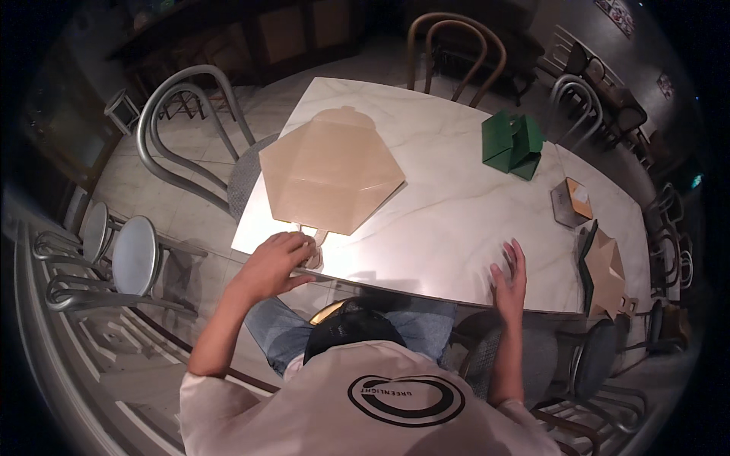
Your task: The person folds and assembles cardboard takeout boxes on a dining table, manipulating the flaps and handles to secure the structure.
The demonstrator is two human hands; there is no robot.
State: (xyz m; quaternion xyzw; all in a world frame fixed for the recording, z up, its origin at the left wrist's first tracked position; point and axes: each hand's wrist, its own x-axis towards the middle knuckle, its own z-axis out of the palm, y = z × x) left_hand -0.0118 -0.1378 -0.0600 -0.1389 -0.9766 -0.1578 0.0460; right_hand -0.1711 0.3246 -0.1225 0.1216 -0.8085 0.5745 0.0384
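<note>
Though the left hand (277, 264) curls over the near tabs (322, 235) of the flat brown cardboard blank (331, 171), left side of the tabletop (433, 220), can't tell if it's pinching. Right hand (511, 284) empty, fingers loosely spread, by near edge. Green box (502, 144) stands far right.

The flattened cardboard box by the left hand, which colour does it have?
The flattened cardboard box is light brown; it shows best in the head view.
</note>
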